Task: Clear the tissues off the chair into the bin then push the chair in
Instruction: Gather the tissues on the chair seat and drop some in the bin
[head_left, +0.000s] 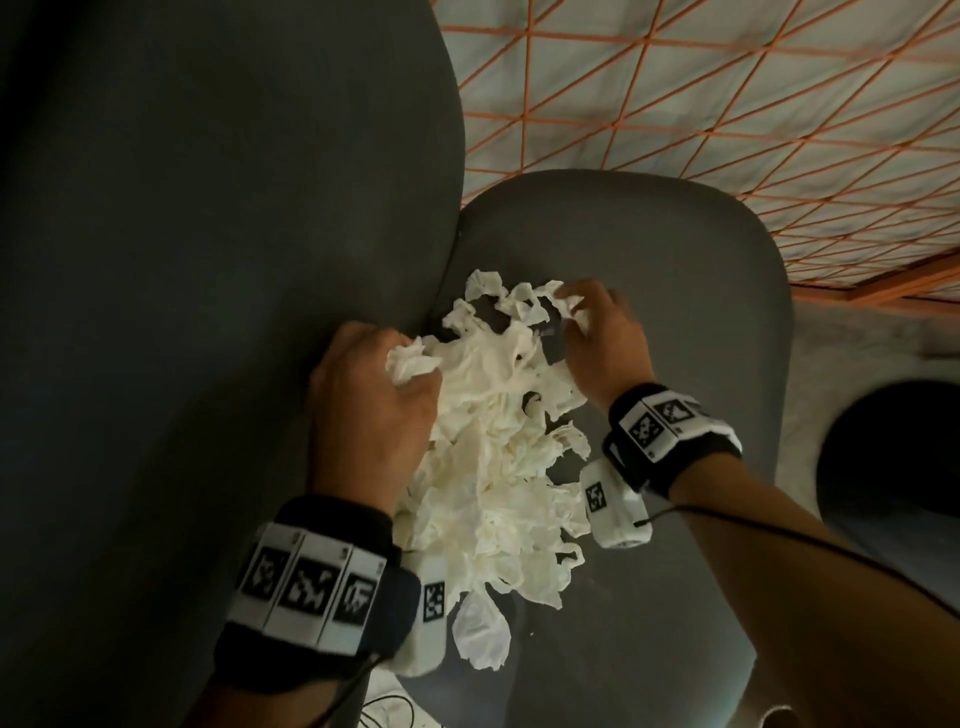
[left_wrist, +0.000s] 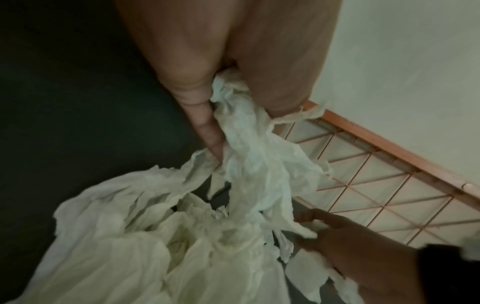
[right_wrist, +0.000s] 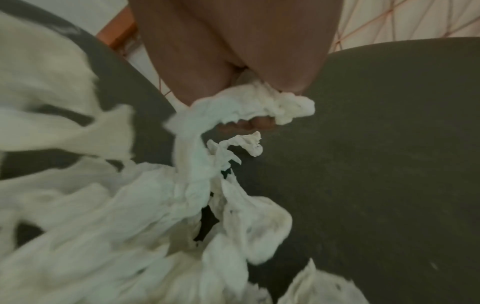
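A heap of crumpled white tissues (head_left: 498, 467) lies on the grey chair seat (head_left: 675, 270), close to the dark backrest (head_left: 208, 260). My left hand (head_left: 384, 395) grips a wad of tissue at the heap's left edge; in the left wrist view its fingers (left_wrist: 207, 131) curl round a hanging strip of tissues (left_wrist: 249, 160). My right hand (head_left: 597, 332) pinches a tissue at the heap's far right, and the right wrist view shows tissues (right_wrist: 249, 107) bunched in its grasp (right_wrist: 259, 123). Loose tissues (right_wrist: 130, 226) trail below.
A dark round bin (head_left: 893, 467) stands on the pale floor to the right of the chair. Beyond the seat is a white panel with an orange lattice (head_left: 675, 93). Cables (head_left: 384, 712) lie near the seat's front edge.
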